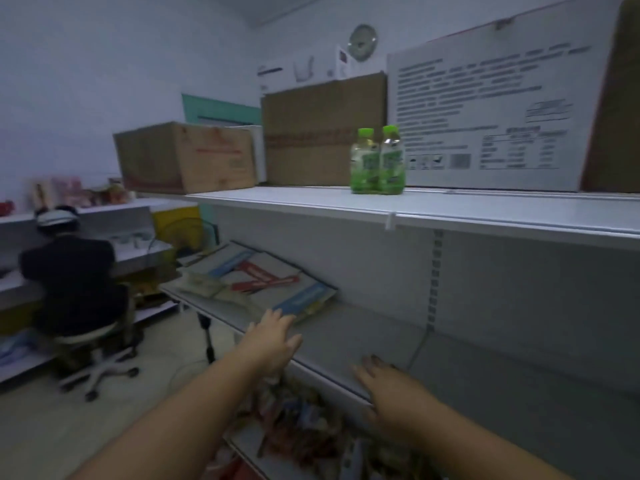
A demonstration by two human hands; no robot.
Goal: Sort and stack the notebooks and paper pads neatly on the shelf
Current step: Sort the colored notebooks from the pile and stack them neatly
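Observation:
A loose heap of notebooks and paper pads [263, 282] lies on the grey middle shelf [353, 341], some with blue bands, some with red bands. The nearest pad, blue-banded [306, 301], leans at the heap's right end. My left hand [273, 336] reaches over the shelf's front edge, fingers straight, its fingertips just short of that pad. My right hand [384, 382] hovers flat and empty over the shelf's front edge, further right.
Two green bottles [377, 161] stand on the top shelf [450, 206], with cardboard boxes [187, 157] and a white printed box [498, 109] behind. Packets fill the lower shelf [311, 427]. A person sits on a swivel chair [79, 289] at left.

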